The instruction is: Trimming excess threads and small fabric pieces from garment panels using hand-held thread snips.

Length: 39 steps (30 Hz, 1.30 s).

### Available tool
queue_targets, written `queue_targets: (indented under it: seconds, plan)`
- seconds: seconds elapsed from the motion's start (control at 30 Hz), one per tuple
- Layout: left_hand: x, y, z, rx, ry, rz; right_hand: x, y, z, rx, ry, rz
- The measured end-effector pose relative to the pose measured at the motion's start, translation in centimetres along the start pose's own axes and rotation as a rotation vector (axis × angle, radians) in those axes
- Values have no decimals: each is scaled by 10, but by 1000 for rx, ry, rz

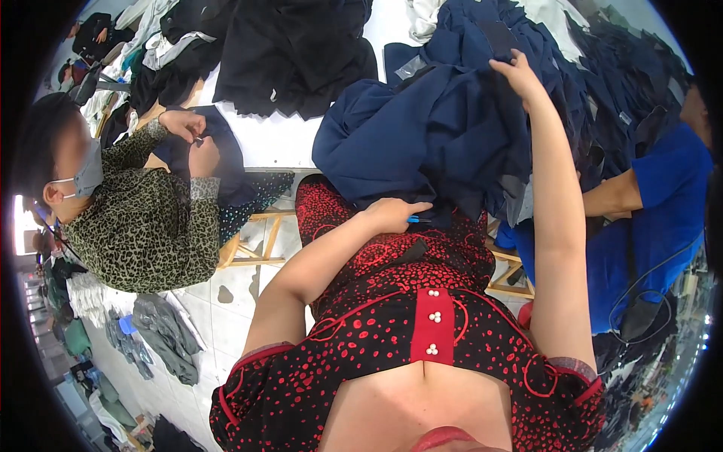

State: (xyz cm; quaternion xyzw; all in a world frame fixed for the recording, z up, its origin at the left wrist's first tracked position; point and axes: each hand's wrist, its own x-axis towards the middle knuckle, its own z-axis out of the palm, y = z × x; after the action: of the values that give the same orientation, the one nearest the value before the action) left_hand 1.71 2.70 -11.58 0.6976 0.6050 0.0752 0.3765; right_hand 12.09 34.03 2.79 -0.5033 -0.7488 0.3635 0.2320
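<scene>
A large navy garment [422,120] lies bunched over the table edge and down onto my lap. My left hand [392,216] is closed around small blue-handled thread snips [413,219] at the garment's near edge, its index finger stretched along the cloth. Farther off, my right arm reaches forward. There my right hand [522,78] pinches the navy cloth near a darker flat patch [498,39]. A pale clear tag [410,68] lies on the garment's far left side. The blades of the snips are hard to make out against the dark cloth.
Black garments [294,56] lie on the white table [275,143], with more navy garments [625,75] piled at the far right. A person in leopard print [143,218] works dark cloth at my left; another in blue [670,173] sits at my right. Grey clothes [162,335] lie on the floor.
</scene>
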Motion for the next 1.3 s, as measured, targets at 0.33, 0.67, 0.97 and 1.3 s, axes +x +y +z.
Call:
queue_targets:
  seconds: [0.33, 0.67, 0.97, 1.3]
  plan:
    - [-10, -5, -42, -571, 40, 136, -125, -6, 0, 48, -494, -545]
    - [-115, 46, -183, -1234, 158, 1149, -189, -10, 133, 113, -744, -887]
    - [-141, 63, -160, -1599, 483, 1407, -179, -85, 27, 289, -720, -761]
    - [-163, 77, -173, -1733, 973, 1058, -214, -56, 30, 431, -384, -185]
